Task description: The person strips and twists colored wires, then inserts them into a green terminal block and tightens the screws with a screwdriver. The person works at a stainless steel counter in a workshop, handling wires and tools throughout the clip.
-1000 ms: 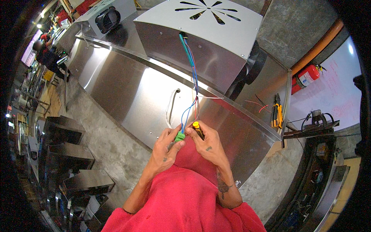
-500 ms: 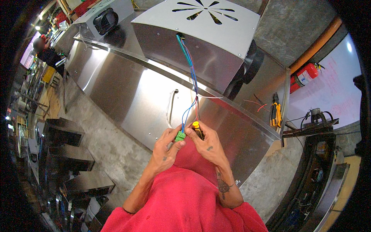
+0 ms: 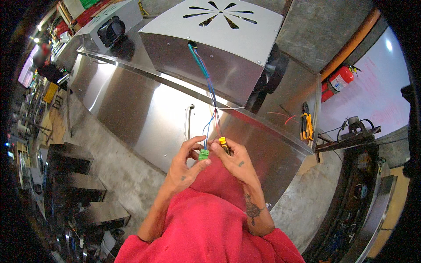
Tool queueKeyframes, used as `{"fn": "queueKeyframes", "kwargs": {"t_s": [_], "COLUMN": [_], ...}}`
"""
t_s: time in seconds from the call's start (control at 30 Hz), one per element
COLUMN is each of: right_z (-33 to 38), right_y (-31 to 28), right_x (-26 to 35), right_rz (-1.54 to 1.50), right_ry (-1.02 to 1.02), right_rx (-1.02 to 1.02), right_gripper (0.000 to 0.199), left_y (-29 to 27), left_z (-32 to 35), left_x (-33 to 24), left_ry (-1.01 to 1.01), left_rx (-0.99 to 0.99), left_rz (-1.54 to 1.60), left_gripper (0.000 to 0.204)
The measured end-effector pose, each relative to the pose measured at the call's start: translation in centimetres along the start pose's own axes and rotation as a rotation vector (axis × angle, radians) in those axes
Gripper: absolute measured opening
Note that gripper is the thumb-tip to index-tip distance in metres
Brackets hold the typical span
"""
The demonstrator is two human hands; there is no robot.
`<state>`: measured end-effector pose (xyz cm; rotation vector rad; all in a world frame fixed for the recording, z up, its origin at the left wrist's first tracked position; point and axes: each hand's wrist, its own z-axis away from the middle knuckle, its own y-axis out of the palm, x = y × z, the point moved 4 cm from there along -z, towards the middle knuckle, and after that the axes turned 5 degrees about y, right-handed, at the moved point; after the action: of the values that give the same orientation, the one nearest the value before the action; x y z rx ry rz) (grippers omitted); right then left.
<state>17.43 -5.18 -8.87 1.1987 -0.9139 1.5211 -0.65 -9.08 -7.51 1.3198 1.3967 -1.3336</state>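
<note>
My left hand (image 3: 182, 168) pinches a small green terminal block connector (image 3: 204, 154) between thumb and fingers. Thin blue wires (image 3: 205, 130) run down into its top. In my right hand (image 3: 238, 162) is a small screwdriver with a yellow-and-black handle (image 3: 223, 141), its yellow end pointing up; its tip is hidden. The right thumb and fingertip are close beside the connector, by the red wire (image 3: 218, 127). Whether they grip that wire I cannot tell. The wire bundle (image 3: 204, 70) comes out of a hole in the metal box (image 3: 175, 55); a white wire (image 3: 231, 108) branches off to the right.
The box stands on a stainless steel bench (image 3: 131, 92). A white cable (image 3: 188, 122) emerges from a hole in its front panel. Yellow-and-black pliers (image 3: 306, 122) and red wire scraps (image 3: 285, 116) lie at right. A fire extinguisher (image 3: 337, 83) is beyond. Another person (image 3: 48, 65) is far left.
The whole scene has shifted slightly left and up in view. My left fingers have spread a little around the connector. Both hands keep their holds.
</note>
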Motion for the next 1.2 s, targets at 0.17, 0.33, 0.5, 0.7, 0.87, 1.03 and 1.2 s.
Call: {"fn": "queueKeyframes", "kwargs": {"t_s": [0.17,0.33,0.5,0.7,0.87,1.03,1.2], "right_z": [0.7,1.8,2.3,2.9,2.8,2.2,1.9], "right_y": [-2.2,-3.0,-2.5,-1.8,-0.8,-0.2,0.0], "right_x": [0.0,0.6,2.6,4.1,4.9,4.6,4.2], "right_rz": [-0.039,-0.154,-0.171,-0.110,-0.126,-0.106,-0.096], "right_ry": [0.035,-0.103,-0.435,-0.596,-0.703,-0.709,-0.711], "right_rx": [-0.110,-0.160,-0.313,-0.437,-0.439,-0.395,-0.381], "right_gripper": [0.043,0.052,0.050,0.050,0.055,0.055,0.055], "left_y": [0.0,0.0,0.3,0.5,0.4,0.2,0.2], "left_z": [-0.9,-1.9,-2.2,-2.4,-2.3,-2.3,-2.2], "left_x": [-0.3,-0.4,0.0,0.7,0.6,0.9,1.0], "left_ry": [0.003,0.041,-0.066,-0.091,-0.084,-0.048,-0.043], "left_rx": [0.152,0.258,0.275,0.231,0.154,0.136,0.136], "left_rz": [0.040,0.004,-0.002,0.024,0.115,0.119,0.103], "left_gripper": [0.053,0.047,0.052,0.053,0.046,0.044,0.044]}}
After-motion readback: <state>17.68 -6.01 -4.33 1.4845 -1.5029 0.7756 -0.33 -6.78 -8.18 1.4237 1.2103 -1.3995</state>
